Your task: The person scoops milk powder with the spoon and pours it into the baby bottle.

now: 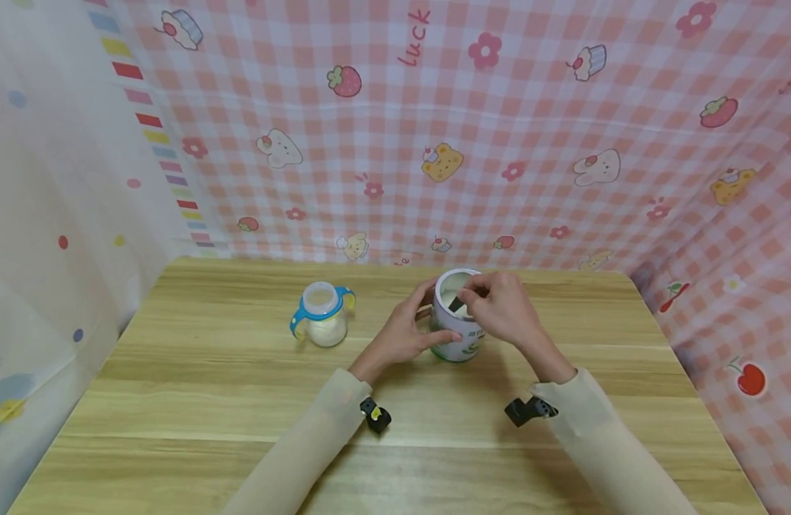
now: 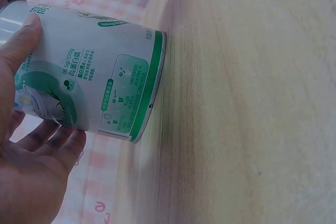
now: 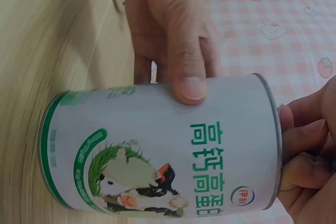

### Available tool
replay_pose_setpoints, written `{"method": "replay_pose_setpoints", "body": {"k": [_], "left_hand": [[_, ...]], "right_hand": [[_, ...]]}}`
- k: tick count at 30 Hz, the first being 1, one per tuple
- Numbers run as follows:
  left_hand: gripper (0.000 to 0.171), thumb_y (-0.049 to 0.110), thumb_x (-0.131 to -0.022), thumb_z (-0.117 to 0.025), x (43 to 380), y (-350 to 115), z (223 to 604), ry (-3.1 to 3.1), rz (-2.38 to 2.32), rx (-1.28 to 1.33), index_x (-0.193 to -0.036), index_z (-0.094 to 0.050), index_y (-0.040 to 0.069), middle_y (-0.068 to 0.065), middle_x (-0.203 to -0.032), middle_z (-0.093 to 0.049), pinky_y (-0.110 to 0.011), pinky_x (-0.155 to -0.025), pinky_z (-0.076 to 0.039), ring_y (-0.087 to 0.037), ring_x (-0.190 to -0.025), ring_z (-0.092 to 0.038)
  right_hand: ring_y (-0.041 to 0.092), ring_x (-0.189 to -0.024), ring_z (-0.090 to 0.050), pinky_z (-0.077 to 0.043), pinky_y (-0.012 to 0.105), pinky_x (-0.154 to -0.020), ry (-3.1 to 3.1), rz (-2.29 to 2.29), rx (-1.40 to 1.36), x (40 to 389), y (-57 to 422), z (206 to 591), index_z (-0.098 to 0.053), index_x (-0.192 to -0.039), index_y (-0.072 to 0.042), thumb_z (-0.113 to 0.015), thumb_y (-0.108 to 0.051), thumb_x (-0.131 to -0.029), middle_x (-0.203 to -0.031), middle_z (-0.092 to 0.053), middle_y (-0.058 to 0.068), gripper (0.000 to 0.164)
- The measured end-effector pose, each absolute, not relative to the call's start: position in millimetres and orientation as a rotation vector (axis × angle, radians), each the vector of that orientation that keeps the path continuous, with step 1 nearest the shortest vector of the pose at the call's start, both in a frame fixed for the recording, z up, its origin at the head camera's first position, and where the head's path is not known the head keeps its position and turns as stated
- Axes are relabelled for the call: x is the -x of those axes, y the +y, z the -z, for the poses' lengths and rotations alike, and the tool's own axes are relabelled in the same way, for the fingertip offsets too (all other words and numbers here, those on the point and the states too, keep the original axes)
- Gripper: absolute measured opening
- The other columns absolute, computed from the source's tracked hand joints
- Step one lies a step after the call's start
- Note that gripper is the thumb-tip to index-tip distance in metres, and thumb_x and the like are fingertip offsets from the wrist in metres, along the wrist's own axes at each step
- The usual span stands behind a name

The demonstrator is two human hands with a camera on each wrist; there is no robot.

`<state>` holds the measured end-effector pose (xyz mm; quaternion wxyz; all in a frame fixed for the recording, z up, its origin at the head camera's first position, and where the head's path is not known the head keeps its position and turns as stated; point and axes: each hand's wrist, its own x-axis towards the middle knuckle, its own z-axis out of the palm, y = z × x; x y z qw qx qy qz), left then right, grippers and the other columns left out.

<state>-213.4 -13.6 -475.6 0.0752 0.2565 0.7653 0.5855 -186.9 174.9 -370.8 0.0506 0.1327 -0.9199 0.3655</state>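
Observation:
A white milk powder tin [image 1: 456, 336] with a green base band stands open-topped on the table, a cow picture on its side in the right wrist view. My left hand [image 1: 405, 329] grips the tin from the left, its thumb [image 3: 189, 72] across the front and the other fingers round the far side. Over the rim, my right hand [image 1: 501, 307] pinches a black scoop [image 1: 456, 305] that slants into the tin; its lower end is hidden. In the right wrist view, the right fingers [image 3: 304, 140] are right at the rim.
Left of the tin stands a clear baby bottle [image 1: 326, 329] with a blue two-handled collar and pale contents. The wooden table [image 1: 241, 400] meets a pink checked cloth [image 1: 382, 143] at the back. Black camera mounts [image 1: 531, 410] sit at both wrists.

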Motion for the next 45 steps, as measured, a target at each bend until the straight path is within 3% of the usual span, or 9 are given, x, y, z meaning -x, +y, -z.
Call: {"method": "replay_pose_setpoints", "body": {"k": [18, 29, 36, 45], "left_hand": [[0.093, 0.032, -0.084, -0.087, 213.4, -13.9, 475.2, 2.285, -1.773, -0.737, -0.158, -0.032, 0.034, 0.0, -0.15, -0.053, -0.041, -0.122, -0.041, -0.016, -0.141, -0.048], [0.091, 0.034, -0.084, -0.086, 212.5, -15.5, 476.6, 2.293, -1.765, -0.75, -0.158, -0.032, 0.035, -0.001, -0.151, -0.052, -0.041, -0.122, -0.04, -0.015, -0.143, -0.047], [0.092, 0.032, -0.083, -0.087, 212.5, -14.4, 475.4, 2.281, -1.78, -0.76, -0.158, -0.033, 0.033, 0.001, -0.15, -0.052, -0.042, -0.123, -0.04, -0.017, -0.143, -0.047], [0.092, 0.03, -0.084, -0.086, 211.5, -13.3, 474.9, 2.272, -1.787, -0.742, -0.158, -0.032, 0.033, 0.001, -0.15, -0.052, -0.043, -0.123, -0.039, -0.017, -0.143, -0.047]], "right_hand": [[0.019, -0.066, -0.056, -0.045, 0.028, -0.057, -2.867, -1.266, -0.129, 189.3, 190.0, 364.2, -0.079, -0.092, -0.005, -0.06, -0.018, -0.1, -0.072, -0.067, 0.007, 0.024], [0.009, -0.05, -0.045, -0.039, 0.023, -0.044, -2.774, -1.569, 0.06, 185.2, 199.1, 366.3, -0.075, -0.099, 0.0, -0.061, -0.022, -0.102, -0.069, -0.063, 0.004, 0.026], [0.006, -0.05, -0.042, -0.033, 0.02, -0.043, -2.618, -1.873, 0.213, 185.2, 206.8, 372.5, -0.069, -0.107, 0.005, -0.06, -0.019, -0.102, -0.064, -0.058, -0.005, 0.025], [0.005, -0.05, -0.044, -0.035, 0.021, -0.041, -2.495, -2.02, 0.26, 186.9, 212.3, 377.5, -0.066, -0.113, 0.008, -0.059, -0.016, -0.103, -0.065, -0.058, -0.006, 0.027]]}}
